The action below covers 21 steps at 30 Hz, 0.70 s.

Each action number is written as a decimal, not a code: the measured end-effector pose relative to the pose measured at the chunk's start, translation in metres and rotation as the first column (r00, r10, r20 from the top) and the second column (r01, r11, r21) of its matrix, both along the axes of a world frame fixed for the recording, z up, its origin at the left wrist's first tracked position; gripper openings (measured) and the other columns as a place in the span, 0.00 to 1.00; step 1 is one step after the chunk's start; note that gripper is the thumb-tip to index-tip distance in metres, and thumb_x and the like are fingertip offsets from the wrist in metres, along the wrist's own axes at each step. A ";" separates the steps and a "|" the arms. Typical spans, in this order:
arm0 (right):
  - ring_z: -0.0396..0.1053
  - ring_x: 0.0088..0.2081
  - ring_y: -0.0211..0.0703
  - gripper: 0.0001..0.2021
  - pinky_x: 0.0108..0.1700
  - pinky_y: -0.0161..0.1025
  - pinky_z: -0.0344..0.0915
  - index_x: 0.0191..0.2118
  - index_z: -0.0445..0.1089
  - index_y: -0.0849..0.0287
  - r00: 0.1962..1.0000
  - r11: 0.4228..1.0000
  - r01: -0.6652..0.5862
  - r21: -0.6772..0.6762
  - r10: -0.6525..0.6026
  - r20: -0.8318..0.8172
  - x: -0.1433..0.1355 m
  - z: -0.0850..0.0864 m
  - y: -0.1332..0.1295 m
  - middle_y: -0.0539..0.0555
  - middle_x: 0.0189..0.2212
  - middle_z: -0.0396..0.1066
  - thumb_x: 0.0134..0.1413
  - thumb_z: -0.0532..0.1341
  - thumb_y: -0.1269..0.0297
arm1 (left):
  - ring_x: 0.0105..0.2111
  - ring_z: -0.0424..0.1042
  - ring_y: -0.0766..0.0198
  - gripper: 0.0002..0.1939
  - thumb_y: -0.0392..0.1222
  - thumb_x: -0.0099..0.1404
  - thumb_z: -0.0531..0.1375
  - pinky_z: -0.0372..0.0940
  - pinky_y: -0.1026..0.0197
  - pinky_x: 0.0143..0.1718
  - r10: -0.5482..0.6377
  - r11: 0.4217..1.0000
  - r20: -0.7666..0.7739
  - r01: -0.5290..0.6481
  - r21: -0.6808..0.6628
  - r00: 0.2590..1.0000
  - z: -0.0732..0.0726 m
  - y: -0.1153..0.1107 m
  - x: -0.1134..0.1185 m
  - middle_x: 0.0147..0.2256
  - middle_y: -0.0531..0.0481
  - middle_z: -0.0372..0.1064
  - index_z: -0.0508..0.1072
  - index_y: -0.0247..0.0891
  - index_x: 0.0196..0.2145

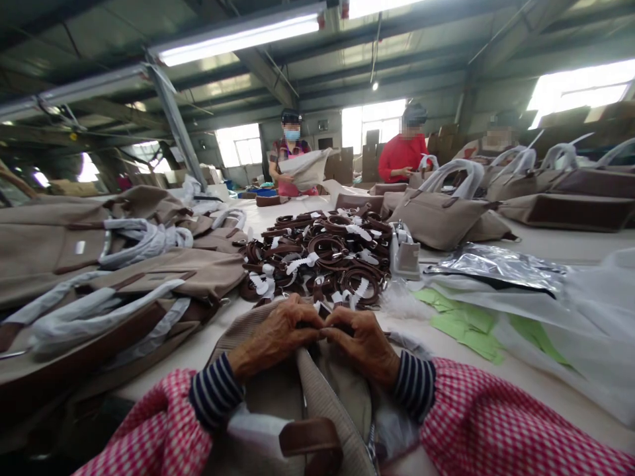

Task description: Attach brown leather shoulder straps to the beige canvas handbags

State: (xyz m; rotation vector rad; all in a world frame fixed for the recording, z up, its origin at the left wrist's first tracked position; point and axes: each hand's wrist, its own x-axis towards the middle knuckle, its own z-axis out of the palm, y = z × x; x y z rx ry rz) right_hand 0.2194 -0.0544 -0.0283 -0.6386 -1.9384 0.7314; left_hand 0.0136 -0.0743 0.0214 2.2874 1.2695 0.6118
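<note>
A taupe fabric handbag point(262, 396) lies right in front of me with its zippered opening spread apart. My left hand point(280, 334) pinches the far end of that opening, fingers closed. My right hand point(366, 344) pinches the same spot from the other side, its fingertips meeting those of the left. What small part lies between the fingertips is hidden. A brown leather handle point(312, 439), partly in white wrapping, sticks up at the near side of the bag. Just beyond my hands is a heap of coiled brown straps point(322, 248) with white wrapping on their buckles.
More taupe bags with wrapped handles point(163, 277) lie to the left. Others point(436, 211) stand at the back right. Green sheets point(469, 324), clear plastic point(595, 350) and a silvery packet point(501, 264) lie right. Across the table, a masked person point(292, 162) holds a bag; others work alongside.
</note>
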 end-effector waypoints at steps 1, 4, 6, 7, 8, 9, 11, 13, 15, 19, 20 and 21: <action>0.71 0.30 0.38 0.06 0.35 0.34 0.64 0.32 0.76 0.60 1.000 1.000 -0.005 -0.013 0.005 -0.001 0.000 0.000 -0.001 0.50 0.28 0.75 0.61 0.65 0.66 | 0.40 0.64 0.59 0.10 0.47 0.72 0.63 0.58 0.57 0.45 -0.023 1.000 -0.005 0.023 0.004 1.000 0.001 0.000 0.001 0.33 0.52 0.70 0.81 0.41 0.35; 0.71 0.29 0.38 0.07 0.34 0.35 0.64 0.32 0.76 0.60 0.999 0.993 -0.052 -0.103 0.052 -0.004 0.002 0.003 -0.001 0.50 0.28 0.75 0.61 0.65 0.64 | 0.38 0.63 0.60 0.11 0.44 0.72 0.63 0.57 0.56 0.45 -0.041 0.999 -0.018 0.041 0.004 0.999 0.003 -0.001 0.002 0.32 0.53 0.70 0.79 0.39 0.33; 0.70 0.27 0.38 0.09 0.31 0.34 0.65 0.33 0.76 0.60 0.996 0.973 -0.087 -0.212 0.085 -0.018 0.008 0.010 0.003 0.50 0.27 0.74 0.61 0.66 0.59 | 0.39 0.64 0.60 0.10 0.43 0.73 0.62 0.57 0.57 0.45 -0.038 0.999 -0.018 0.038 0.006 0.999 0.003 -0.001 0.002 0.33 0.53 0.70 0.78 0.39 0.34; 0.69 0.26 0.37 0.11 0.30 0.34 0.64 0.33 0.76 0.60 0.996 0.963 -0.085 -0.258 0.079 -0.033 0.013 0.016 0.008 0.49 0.26 0.73 0.61 0.67 0.57 | 0.40 0.64 0.59 0.09 0.42 0.73 0.61 0.57 0.57 0.45 -0.043 0.999 -0.012 0.043 0.008 0.999 0.003 -0.001 0.000 0.34 0.53 0.71 0.78 0.40 0.35; 0.69 0.25 0.37 0.13 0.28 0.34 0.64 0.34 0.75 0.60 0.998 0.957 -0.056 -0.283 0.043 -0.051 0.020 0.023 0.013 0.49 0.26 0.73 0.61 0.67 0.55 | 0.41 0.64 0.59 0.09 0.42 0.73 0.61 0.57 0.57 0.45 -0.051 0.999 0.001 0.051 0.007 0.999 0.002 -0.001 -0.001 0.34 0.53 0.71 0.78 0.40 0.35; 0.69 0.25 0.37 0.14 0.28 0.34 0.64 0.34 0.75 0.60 0.998 0.960 -0.001 -0.281 -0.019 -0.068 0.027 0.030 0.020 0.50 0.27 0.73 0.61 0.66 0.53 | 0.42 0.64 0.59 0.08 0.41 0.73 0.61 0.57 0.58 0.46 -0.059 0.998 0.021 0.059 0.000 0.998 0.001 -0.001 -0.004 0.35 0.53 0.71 0.77 0.40 0.35; 0.69 0.25 0.37 0.14 0.29 0.34 0.64 0.35 0.74 0.60 0.984 0.967 0.148 -0.210 -0.165 -0.070 0.040 0.044 0.035 0.50 0.27 0.73 0.62 0.65 0.53 | 0.42 0.64 0.60 0.08 0.41 0.73 0.61 0.57 0.59 0.46 -0.071 0.997 0.079 0.074 -0.026 0.994 0.000 -0.001 -0.009 0.35 0.54 0.71 0.77 0.40 0.34; 0.69 0.26 0.38 0.12 0.31 0.35 0.64 0.35 0.74 0.60 0.969 0.963 0.248 -0.108 -0.246 0.028 0.048 0.052 0.048 0.49 0.27 0.73 0.64 0.63 0.57 | 0.42 0.65 0.62 0.08 0.41 0.72 0.62 0.57 0.60 0.46 -0.077 0.995 0.142 0.085 -0.050 0.987 -0.001 -0.001 -0.013 0.35 0.55 0.71 0.77 0.41 0.34; 0.71 0.30 0.40 0.09 0.35 0.36 0.64 0.34 0.75 0.60 0.944 0.970 0.245 -0.002 -0.238 0.227 0.047 0.053 0.056 0.50 0.28 0.74 0.64 0.62 0.63 | 0.42 0.65 0.62 0.07 0.42 0.72 0.63 0.56 0.60 0.46 -0.083 0.994 0.184 0.095 -0.055 0.979 -0.002 -0.001 -0.017 0.35 0.55 0.71 0.78 0.41 0.35; 0.75 0.40 0.45 0.07 0.41 0.38 0.63 0.37 0.74 0.60 0.683 0.947 0.165 0.275 -0.311 0.661 0.017 0.042 0.058 0.55 0.39 0.77 0.65 0.61 0.66 | 0.41 0.66 0.62 0.08 0.42 0.72 0.63 0.56 0.60 0.48 -0.098 0.993 0.202 0.110 -0.046 0.974 -0.003 -0.001 -0.018 0.34 0.55 0.72 0.78 0.40 0.34; 0.76 0.40 0.47 0.07 0.40 0.38 0.63 0.39 0.74 0.60 0.588 0.926 0.166 0.340 -0.369 0.719 0.007 0.039 0.058 0.57 0.40 0.77 0.66 0.60 0.63 | 0.41 0.66 0.62 0.08 0.41 0.71 0.63 0.56 0.59 0.49 -0.099 0.993 0.203 0.110 -0.042 0.974 -0.003 -0.001 -0.018 0.34 0.55 0.72 0.78 0.40 0.34; 0.76 0.40 0.49 0.08 0.39 0.39 0.62 0.42 0.72 0.60 0.502 0.904 0.171 0.392 -0.422 0.755 -0.001 0.036 0.058 0.59 0.40 0.77 0.67 0.60 0.61 | 0.41 0.66 0.62 0.08 0.41 0.71 0.63 0.56 0.59 0.50 -0.099 0.993 0.204 0.109 -0.037 0.974 -0.004 -0.001 -0.017 0.34 0.55 0.72 0.78 0.40 0.34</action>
